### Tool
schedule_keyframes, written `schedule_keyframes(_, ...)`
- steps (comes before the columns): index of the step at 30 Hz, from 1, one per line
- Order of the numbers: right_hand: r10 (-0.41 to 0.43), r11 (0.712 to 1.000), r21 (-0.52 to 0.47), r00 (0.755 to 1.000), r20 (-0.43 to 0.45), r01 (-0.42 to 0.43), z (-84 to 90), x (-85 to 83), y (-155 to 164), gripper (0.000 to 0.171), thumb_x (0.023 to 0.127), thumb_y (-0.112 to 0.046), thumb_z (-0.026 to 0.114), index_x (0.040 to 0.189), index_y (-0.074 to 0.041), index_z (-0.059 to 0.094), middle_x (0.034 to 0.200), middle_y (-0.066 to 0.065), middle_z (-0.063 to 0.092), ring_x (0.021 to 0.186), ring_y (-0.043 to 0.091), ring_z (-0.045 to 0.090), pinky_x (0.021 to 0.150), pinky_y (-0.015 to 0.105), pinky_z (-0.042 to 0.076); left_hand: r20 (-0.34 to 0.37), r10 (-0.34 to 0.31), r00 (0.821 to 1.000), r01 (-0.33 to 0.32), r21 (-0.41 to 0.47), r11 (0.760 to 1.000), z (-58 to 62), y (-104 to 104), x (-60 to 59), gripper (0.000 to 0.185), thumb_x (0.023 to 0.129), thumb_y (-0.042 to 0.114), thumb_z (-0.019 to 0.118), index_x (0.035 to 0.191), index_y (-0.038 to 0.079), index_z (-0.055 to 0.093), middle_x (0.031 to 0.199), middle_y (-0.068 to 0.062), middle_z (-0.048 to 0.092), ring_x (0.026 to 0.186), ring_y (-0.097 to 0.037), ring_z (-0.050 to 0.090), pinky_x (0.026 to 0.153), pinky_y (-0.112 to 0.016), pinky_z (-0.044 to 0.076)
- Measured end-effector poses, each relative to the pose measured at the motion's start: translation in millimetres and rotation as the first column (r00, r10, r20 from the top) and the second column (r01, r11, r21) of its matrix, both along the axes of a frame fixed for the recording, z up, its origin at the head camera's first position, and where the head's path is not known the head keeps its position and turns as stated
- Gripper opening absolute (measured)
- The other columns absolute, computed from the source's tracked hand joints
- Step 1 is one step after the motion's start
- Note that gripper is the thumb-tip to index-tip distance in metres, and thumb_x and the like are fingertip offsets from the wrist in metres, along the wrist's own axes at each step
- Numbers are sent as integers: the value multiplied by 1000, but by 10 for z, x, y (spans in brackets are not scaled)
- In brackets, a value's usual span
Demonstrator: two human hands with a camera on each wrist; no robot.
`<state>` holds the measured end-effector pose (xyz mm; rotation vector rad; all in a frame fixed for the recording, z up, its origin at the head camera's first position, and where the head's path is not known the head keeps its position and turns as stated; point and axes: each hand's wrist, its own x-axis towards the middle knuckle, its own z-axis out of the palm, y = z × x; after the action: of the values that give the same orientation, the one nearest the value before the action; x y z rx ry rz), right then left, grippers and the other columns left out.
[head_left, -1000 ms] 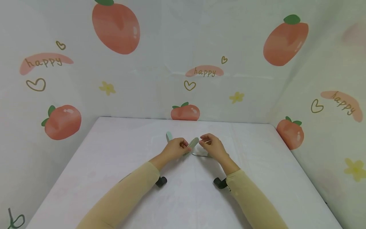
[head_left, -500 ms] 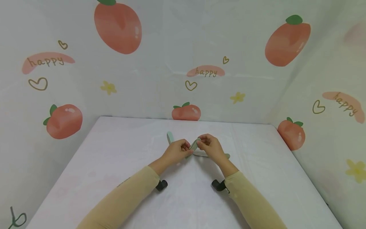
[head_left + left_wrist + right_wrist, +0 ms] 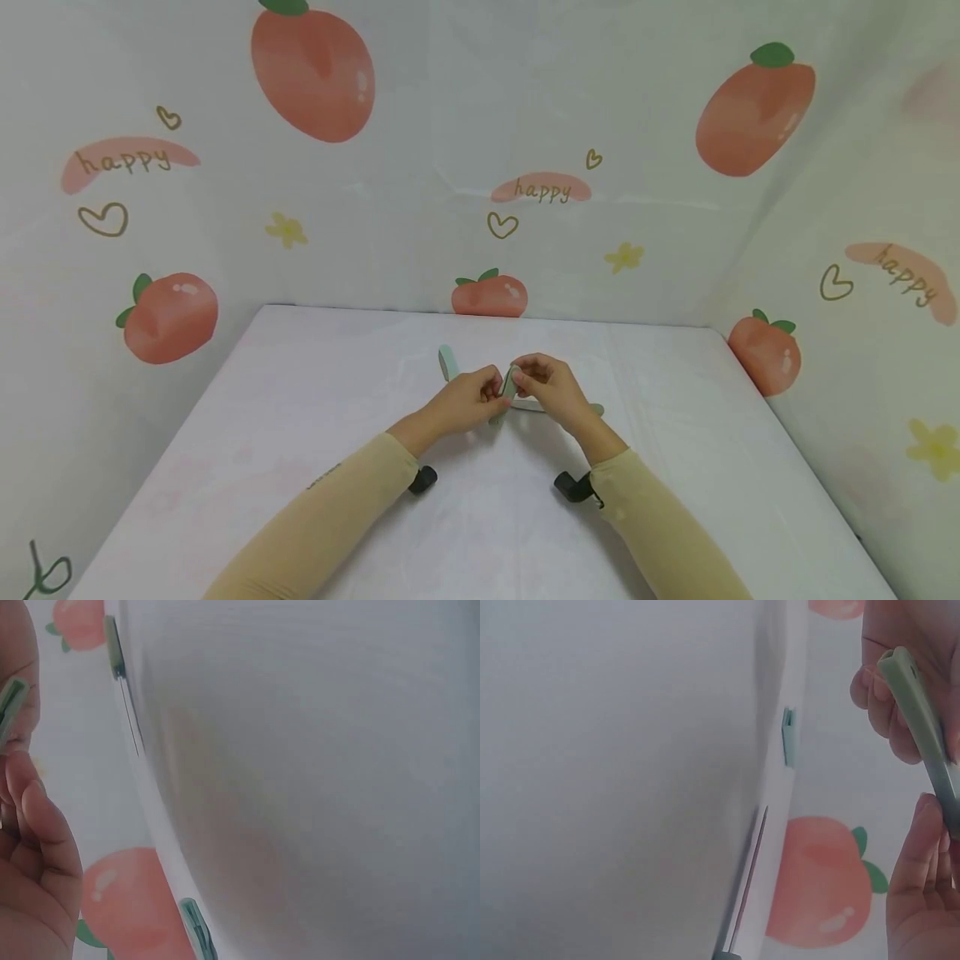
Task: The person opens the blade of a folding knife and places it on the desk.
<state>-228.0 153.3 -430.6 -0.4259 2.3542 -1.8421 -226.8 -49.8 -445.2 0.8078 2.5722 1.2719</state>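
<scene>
A slim green folding knife (image 3: 509, 384) is held up between both hands over the table; its handle shows a slot and a small hole at one end. My left hand (image 3: 467, 402) grips it by the lower part, whose tip sticks out below the fingers. My right hand (image 3: 553, 388) pinches the upper end. In the right wrist view the green handle (image 3: 921, 716) runs from one hand to the other; I cannot make out its blade. Behind the right hand lies another knife (image 3: 597, 409), green-handled with its blade out, partly hidden.
A mint-green slotted piece (image 3: 447, 362), like a folded knife, lies behind the left hand. The white table (image 3: 480, 533) has its back edge against a fruit-printed cloth (image 3: 420, 250). Black wrist camera mounts (image 3: 573, 486) show under the sleeves.
The right hand has come in from beside the green folding knife and taken its upper end. The folding knife has tilted more upright, and both hands are closer together.
</scene>
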Motion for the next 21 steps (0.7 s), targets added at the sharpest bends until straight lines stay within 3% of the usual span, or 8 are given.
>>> schedule_keyframes(6, 53, 998, 18, 998, -36, -53, 205, 145, -41, 20, 99, 0, 61, 114, 13, 61, 98, 15, 68, 81, 17, 65, 76, 31, 56, -5, -6, 1000, 6, -10, 1000, 17, -7, 15, 25, 102, 33, 60, 86, 16, 51, 68, 6, 48, 60, -7, 44, 56, -23, 36)
schedule_keyframes(13, 52, 999, 4, 998, -23, -52, -24, -5, 7, 20, 98, 1, 61, 115, 12, 62, 99, 16, 68, 79, 14, 65, 74, 30, 56, 39, -19, 999, 18, 48, 999, 49, -23, 44, 20, 104, 28, 56, 90, 14, 53, 74, 3, 56, 67, -11, 52, 60, -26, 42)
schedule_keyframes(21, 42, 999, 32, 999, -19, -41, -84, -14, 55, 23, 98, -8, 65, 115, 6, 63, 99, 11, 69, 82, 15, 66, 75, 28, 56, 35, -28, 999, 24, 106, 994, 8, -40, 49, 20, 105, 24, 54, 89, 12, 55, 76, 0, 60, 71, -13, 58, 64, -27, 44)
